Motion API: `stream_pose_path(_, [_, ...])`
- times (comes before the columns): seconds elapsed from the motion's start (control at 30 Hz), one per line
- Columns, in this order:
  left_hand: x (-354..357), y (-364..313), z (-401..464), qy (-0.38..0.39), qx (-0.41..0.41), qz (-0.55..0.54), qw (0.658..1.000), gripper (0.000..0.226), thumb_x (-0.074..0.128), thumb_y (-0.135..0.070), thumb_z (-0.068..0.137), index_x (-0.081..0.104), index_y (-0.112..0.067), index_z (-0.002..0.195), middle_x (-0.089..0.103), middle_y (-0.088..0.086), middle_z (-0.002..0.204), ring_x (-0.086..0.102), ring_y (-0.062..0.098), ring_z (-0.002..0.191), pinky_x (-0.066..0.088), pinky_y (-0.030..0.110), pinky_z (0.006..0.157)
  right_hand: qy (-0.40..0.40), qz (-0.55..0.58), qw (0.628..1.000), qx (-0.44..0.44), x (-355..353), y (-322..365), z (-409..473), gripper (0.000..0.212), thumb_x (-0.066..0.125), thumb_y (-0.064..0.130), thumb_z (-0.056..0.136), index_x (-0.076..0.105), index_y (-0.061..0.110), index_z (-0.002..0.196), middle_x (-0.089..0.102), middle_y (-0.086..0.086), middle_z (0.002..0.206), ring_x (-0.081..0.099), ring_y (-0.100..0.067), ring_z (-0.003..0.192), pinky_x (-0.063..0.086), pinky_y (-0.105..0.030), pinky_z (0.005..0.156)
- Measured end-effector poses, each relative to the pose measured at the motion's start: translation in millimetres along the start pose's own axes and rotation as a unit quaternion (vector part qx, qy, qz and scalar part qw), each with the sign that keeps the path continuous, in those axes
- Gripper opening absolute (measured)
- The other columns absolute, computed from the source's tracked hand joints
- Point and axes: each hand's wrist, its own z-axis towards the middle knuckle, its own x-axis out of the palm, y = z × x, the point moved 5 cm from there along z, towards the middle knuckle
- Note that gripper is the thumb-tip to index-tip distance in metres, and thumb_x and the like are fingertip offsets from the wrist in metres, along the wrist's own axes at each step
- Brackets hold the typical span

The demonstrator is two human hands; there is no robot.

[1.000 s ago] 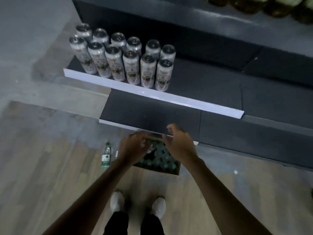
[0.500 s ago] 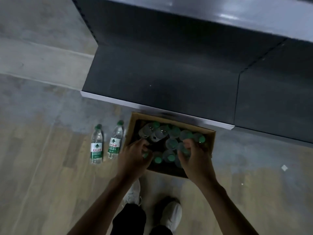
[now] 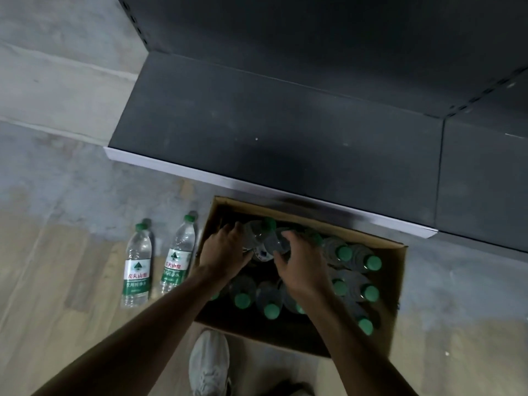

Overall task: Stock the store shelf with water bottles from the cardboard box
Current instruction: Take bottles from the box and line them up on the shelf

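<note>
**Both hands on bottles inside open box**

One pale sneaker point(image 3: 209, 364) nearest. Brown cardboard box point(image 3: 397, 284) holds clear, green-capped plastic bottles, nine caps visible. Left hand point(image 3: 225, 252) and right hand point(image 3: 303, 261), close together, each curl around a raised bottle point(image 3: 258, 235). Two bottles point(image 3: 137, 264) stand on wood-grain floor. Beyond: dark matte shelf point(image 3: 285, 132).

Open brown cardboard box point(image 3: 395, 284) on the floor against the dark bottom shelf point(image 3: 274, 144), green-capped clear water bottles point(image 3: 354, 258) upright inside, two more bottles point(image 3: 160, 261) standing left of the box
</note>
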Motion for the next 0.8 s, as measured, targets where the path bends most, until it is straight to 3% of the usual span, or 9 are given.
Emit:
stream_pose_path(0.17, [48, 12, 29, 0.049, -0.006, -0.001, 0.999, 0.071, 0.069, -0.042, 0.086, 0.041, -0.014, 0.145, 0.055, 0.017, 0.135, 0.056, 0.034, 0.121, 0.047, 0.037, 0.094, -0.001, -0.027, 0.999, -0.02, 29, 5, 34, 0.055, 0.053, 0.035, 0.097, 0.037, 0.019, 0.148, 0.041, -0.002, 0.15, 0.042, -0.021, 0.134, 0.037, -0.033, 0.104])
stream_pose_path(0.27, [71, 20, 42, 0.064, 0.006, -0.026, 0.998, 0.083, 0.063, -0.043, 0.092, 0.02, -0.01, 0.155, 0.031, 0.012, 0.158, 0.031, 0.025, 0.144, 0.021, 0.028, 0.115, -0.006, -0.019, 0.999, -0.031, 44, 4, 38, 0.057, 0.053, 0.032, 0.097, 0.035, 0.018, 0.149, 0.039, -0.002, 0.152, 0.041, -0.02, 0.136, 0.035, -0.031, 0.107])
stream_pose_path(0.33, [80, 22, 48, 0.047, 0.009, -0.021, 0.999, 0.086, 0.056, -0.047, 0.095, 0.009, -0.01, 0.156, 0.017, 0.007, 0.163, 0.02, 0.02, 0.149, 0.007, 0.026, 0.118, -0.027, -0.008, 0.999, -0.032, 47, 3, 38, 0.053, 0.054, 0.03, 0.097, 0.039, 0.018, 0.147, 0.044, -0.002, 0.149, 0.045, -0.02, 0.133, 0.037, -0.031, 0.105])
stream_pose_path(0.43, [73, 18, 42, 0.027, 0.014, -0.057, 0.998, 0.072, 0.059, -0.04, 0.095, 0.029, -0.008, 0.151, 0.039, 0.012, 0.153, 0.038, 0.022, 0.14, 0.02, 0.019, 0.108, -0.072, 0.031, 0.996, -0.036, 42, 3, 35, 0.041, 0.059, 0.026, 0.095, 0.052, 0.017, 0.134, 0.058, -0.002, 0.133, 0.055, -0.02, 0.121, 0.043, -0.031, 0.096])
stream_pose_path(0.53, [47, 14, 23, 0.009, 0.023, -0.103, 0.994, 0.053, 0.076, -0.034, 0.08, 0.062, -0.013, 0.126, 0.07, 0.006, 0.119, 0.067, 0.023, 0.108, 0.037, 0.013, 0.079, -0.098, 0.087, 0.991, -0.033, 28, 6, 22, 0.039, 0.065, 0.028, 0.092, 0.056, 0.017, 0.127, 0.062, -0.001, 0.125, 0.059, -0.018, 0.112, 0.046, -0.028, 0.091])
stream_pose_path(0.67, [-1, -1, -13, -0.02, 0.039, -0.057, 0.997, 0.055, 0.07, -0.052, 0.075, 0.061, -0.025, 0.122, 0.072, 0.0, 0.11, 0.069, 0.023, 0.098, 0.054, 0.032, 0.078, -0.11, 0.13, 0.985, -0.026, 0, 17, -6, 0.044, 0.073, 0.039, 0.084, 0.061, 0.022, 0.123, 0.068, 0.004, 0.116, 0.062, -0.01, 0.105, 0.042, -0.015, 0.084])
stream_pose_path(0.8, [-61, -23, -48, -0.035, 0.058, -0.087, 0.994, 0.059, 0.068, -0.056, 0.075, 0.06, -0.026, 0.125, 0.073, 0.0, 0.11, 0.069, 0.023, 0.098, 0.054, 0.033, 0.077, -0.063, 0.144, 0.988, -0.004, -40, 40, -35, 0.052, 0.074, 0.052, 0.075, 0.06, 0.03, 0.121, 0.068, 0.011, 0.114, 0.064, -0.007, 0.102, 0.048, -0.019, 0.079])
